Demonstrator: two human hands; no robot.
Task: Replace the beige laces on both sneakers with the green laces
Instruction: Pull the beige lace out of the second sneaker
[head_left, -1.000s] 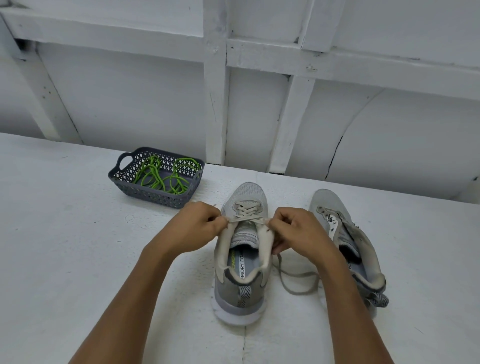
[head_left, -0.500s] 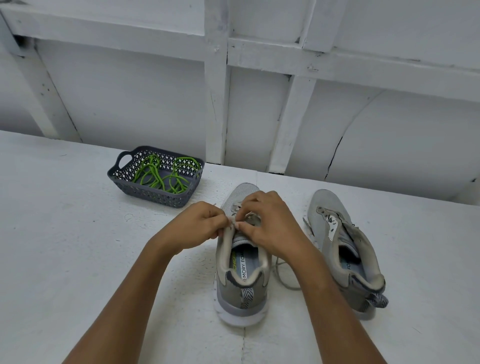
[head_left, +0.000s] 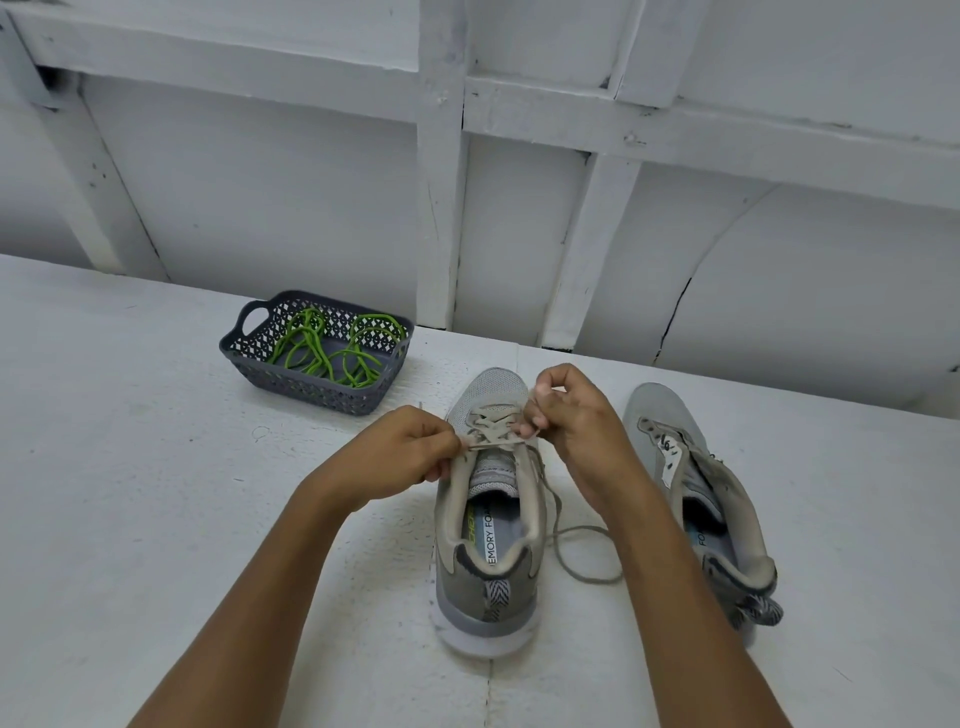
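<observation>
On my feed from the head camera, the wearer's two arms. Left forearm (head_left: 270, 597) and right forearm (head_left: 691, 597) are bare from the frame's lower edge upward, and so are the left hand (head_left: 400, 452) and right hand (head_left: 576, 421). A short-trimmed thumbnail (head_left: 541, 389) shows on the right.

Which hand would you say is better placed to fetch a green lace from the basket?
Probably the left hand: the basket sits on its side; the right hand would cross the sneaker. Both pinch the beige lace.
</observation>
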